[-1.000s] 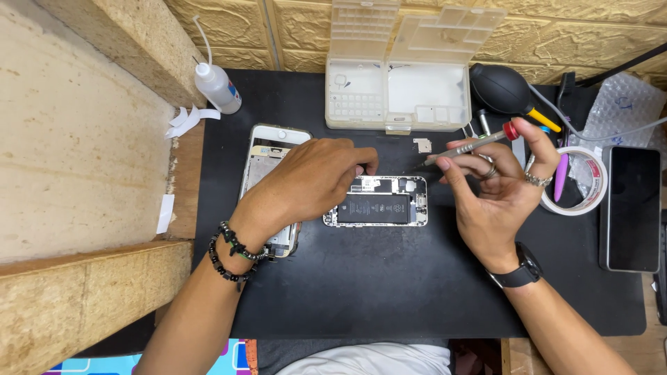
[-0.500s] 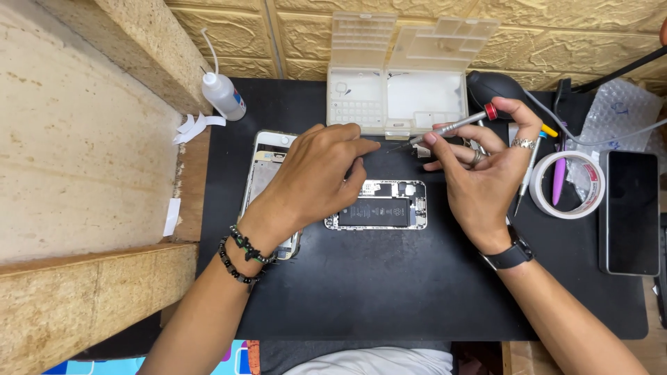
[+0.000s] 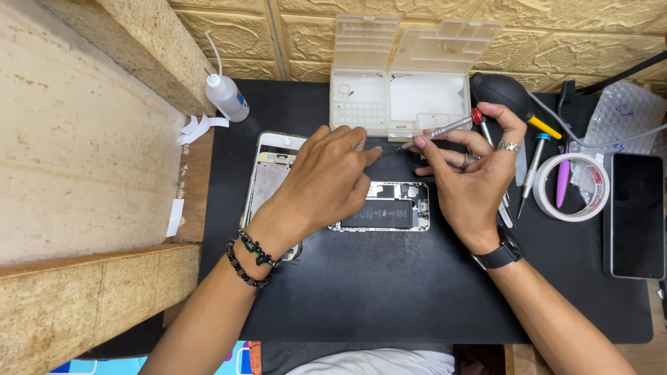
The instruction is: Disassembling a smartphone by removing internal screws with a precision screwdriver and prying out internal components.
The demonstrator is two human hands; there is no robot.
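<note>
Silver and thin, the small metal screwdriver with a red ring near its top [image 3: 436, 132] is pinched in the fingers of the right hand [image 3: 472, 173]. Its long line runs sideways and a little downhill: the red end is up and to the right by the thumb, and the sharp tip points left and down. The tip meets the fingertips of the left hand [image 3: 326, 184], whose fingers are pressed close together there; I cannot tell if they pinch something tiny. Both hands float just above the open phone body with a black battery inside [image 3: 389, 207], which lies flat on the black mat [image 3: 389, 292] on the counter, with its long side going left to right. The left hand covers the phone's left end. Under the left wrist lies a white phone screen panel [image 3: 267, 173], long side going up and down. Just behind the screwdriver tip sits a clear plastic parts box with its lids open [image 3: 399, 97]. On the far left stands a small white squeeze bottle with a thin spout [image 3: 225, 96]. To the right are a black rubber air blower [image 3: 499, 92], a roll of white tape [image 3: 573, 186], more thin tools beside it, and a dark phone lying flat [image 3: 636, 215].
</note>
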